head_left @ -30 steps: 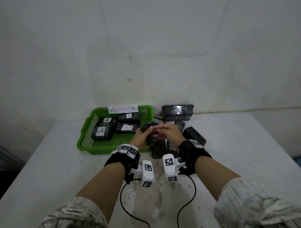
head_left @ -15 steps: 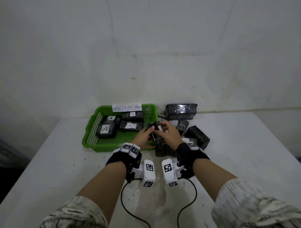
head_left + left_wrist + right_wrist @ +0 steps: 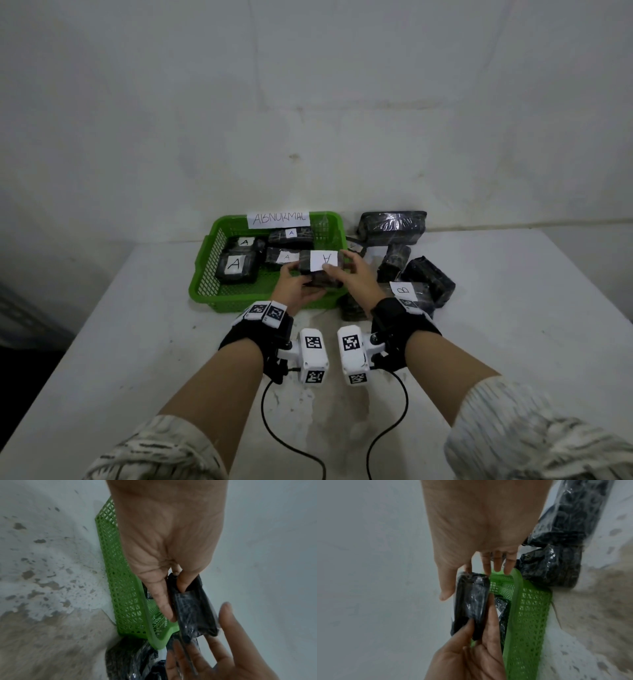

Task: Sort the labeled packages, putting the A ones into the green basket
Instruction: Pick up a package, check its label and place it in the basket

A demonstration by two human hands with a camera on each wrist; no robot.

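A black wrapped package [image 3: 322, 274] with a white "A" label facing me hangs over the right front corner of the green basket [image 3: 226, 298]. My left hand [image 3: 296, 291] grips its left end, thumb on one face and fingers on the other [image 3: 175, 601]. My right hand [image 3: 356, 274] is at its right end with straight, spread fingers, thumb lying along the package [image 3: 471, 601]. Several A-labelled packages [image 3: 236, 269] lie inside the basket, which bears an "ABNORMAL" sign [image 3: 278, 219].
Right of the basket lies a pile of black packages: a large one [image 3: 392, 228] by the wall, one labelled B [image 3: 411, 294] near my right wrist, others [image 3: 430, 277] between. The white table [image 3: 137, 342] ends at the wall behind.
The package has been turned between my hands so its A label now faces me. My right hand's fingers have straightened at its right end.
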